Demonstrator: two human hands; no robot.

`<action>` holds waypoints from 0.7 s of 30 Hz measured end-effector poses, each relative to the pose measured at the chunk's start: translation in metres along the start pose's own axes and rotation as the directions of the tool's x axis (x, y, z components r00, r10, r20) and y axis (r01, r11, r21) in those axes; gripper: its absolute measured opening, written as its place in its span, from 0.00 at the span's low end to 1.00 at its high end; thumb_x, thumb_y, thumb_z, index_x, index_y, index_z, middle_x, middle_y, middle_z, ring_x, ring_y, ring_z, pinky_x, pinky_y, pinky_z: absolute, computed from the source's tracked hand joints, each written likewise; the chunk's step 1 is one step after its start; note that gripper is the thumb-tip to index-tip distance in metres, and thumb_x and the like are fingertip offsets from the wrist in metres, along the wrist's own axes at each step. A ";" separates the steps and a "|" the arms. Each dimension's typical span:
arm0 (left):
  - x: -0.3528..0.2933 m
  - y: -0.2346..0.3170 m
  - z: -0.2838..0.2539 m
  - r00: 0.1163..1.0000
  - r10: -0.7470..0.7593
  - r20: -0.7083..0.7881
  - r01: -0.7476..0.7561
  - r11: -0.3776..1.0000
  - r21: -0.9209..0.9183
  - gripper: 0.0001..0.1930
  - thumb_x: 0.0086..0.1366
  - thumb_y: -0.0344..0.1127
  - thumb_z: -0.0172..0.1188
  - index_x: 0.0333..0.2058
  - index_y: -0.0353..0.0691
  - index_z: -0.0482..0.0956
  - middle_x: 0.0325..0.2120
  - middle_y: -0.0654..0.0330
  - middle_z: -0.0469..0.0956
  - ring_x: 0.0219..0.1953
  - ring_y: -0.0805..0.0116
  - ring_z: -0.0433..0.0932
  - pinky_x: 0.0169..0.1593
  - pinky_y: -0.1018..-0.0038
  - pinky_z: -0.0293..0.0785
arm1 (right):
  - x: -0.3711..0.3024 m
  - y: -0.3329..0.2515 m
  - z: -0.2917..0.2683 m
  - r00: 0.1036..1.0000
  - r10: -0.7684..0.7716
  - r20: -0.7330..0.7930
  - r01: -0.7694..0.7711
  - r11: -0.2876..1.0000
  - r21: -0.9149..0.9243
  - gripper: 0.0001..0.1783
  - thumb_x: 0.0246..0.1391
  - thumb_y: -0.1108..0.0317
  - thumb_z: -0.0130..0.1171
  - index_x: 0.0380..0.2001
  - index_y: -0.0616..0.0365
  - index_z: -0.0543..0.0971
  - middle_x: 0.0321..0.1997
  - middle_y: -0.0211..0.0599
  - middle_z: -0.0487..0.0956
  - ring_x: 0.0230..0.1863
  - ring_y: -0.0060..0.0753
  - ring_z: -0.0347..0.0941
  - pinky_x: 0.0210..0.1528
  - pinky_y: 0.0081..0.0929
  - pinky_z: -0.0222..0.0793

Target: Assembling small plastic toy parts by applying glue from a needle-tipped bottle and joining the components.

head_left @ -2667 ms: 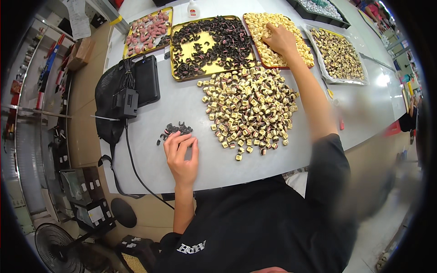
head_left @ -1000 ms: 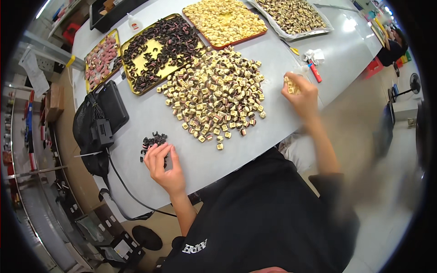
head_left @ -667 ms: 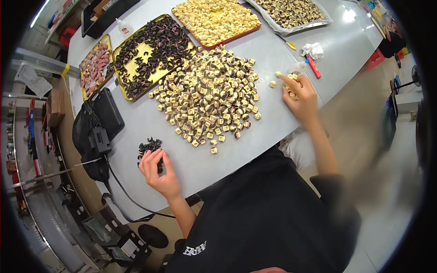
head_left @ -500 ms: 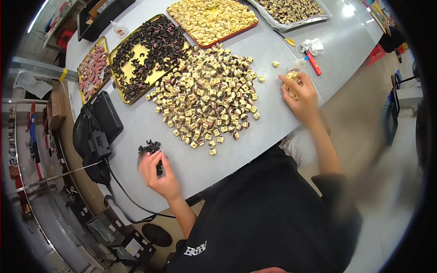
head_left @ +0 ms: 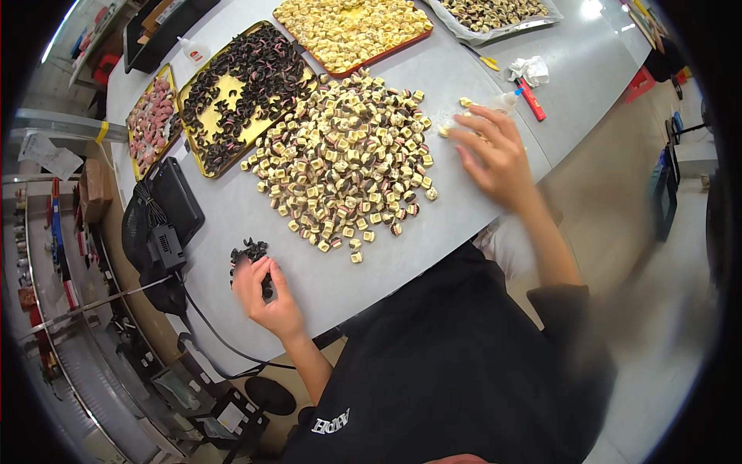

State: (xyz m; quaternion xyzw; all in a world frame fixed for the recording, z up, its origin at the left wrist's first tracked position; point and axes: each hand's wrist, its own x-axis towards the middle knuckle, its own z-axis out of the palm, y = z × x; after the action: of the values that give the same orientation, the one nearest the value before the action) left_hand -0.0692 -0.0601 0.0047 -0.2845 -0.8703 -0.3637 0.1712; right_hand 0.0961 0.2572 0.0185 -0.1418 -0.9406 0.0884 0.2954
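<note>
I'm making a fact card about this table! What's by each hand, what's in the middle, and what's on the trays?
Left hand: at the small heap of black pieces; grip unclear
Right hand: near loose yellow pieces; grip unclear
Middle: big pile of yellow-and-dark pieces
Trays, left to right: pink pieces; black curved pieces; pale yellow pieces; mixed yellow-and-dark pieces
Extras: red stick-shaped item, crumpled white tissue

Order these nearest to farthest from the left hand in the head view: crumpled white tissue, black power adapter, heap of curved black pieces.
1. Heap of curved black pieces, by the left hand
2. Black power adapter, left of the hand
3. Crumpled white tissue, far right
</note>
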 end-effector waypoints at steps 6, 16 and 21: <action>-0.001 0.000 -0.001 1.000 -0.006 -0.018 0.006 1.000 -0.001 0.03 0.53 0.24 0.59 0.29 0.35 0.78 0.31 0.59 0.78 0.43 0.59 0.72 0.51 0.67 0.64 | 0.010 0.005 0.002 0.990 -0.120 0.080 0.124 0.991 -0.052 0.11 0.40 0.76 0.59 0.32 0.58 0.78 0.41 0.31 0.77 0.52 0.39 0.67 0.53 0.36 0.62; 0.003 -0.005 -0.003 1.000 -0.020 -0.024 0.019 1.000 -0.022 0.03 0.52 0.23 0.59 0.28 0.35 0.78 0.30 0.59 0.78 0.42 0.59 0.72 0.50 0.66 0.65 | 0.118 -0.001 0.022 0.983 -0.115 -0.144 0.138 0.977 0.162 0.06 0.48 0.73 0.57 0.31 0.61 0.77 0.38 0.38 0.77 0.44 0.40 0.71 0.46 0.33 0.66; 0.006 -0.002 -0.004 0.999 0.002 -0.034 -0.004 0.998 -0.061 0.04 0.50 0.22 0.60 0.27 0.35 0.77 0.30 0.59 0.77 0.41 0.59 0.72 0.49 0.66 0.66 | 0.262 0.033 0.108 0.988 -0.152 -0.018 0.152 0.988 0.034 0.20 0.59 0.54 0.44 0.42 0.58 0.74 0.46 0.44 0.74 0.48 0.48 0.68 0.51 0.37 0.63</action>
State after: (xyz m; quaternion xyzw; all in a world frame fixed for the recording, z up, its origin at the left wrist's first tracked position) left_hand -0.0747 -0.0619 0.0093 -0.2847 -0.8553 -0.3946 0.1778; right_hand -0.1654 0.3629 0.0618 -0.0650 -0.9447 0.0812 0.3110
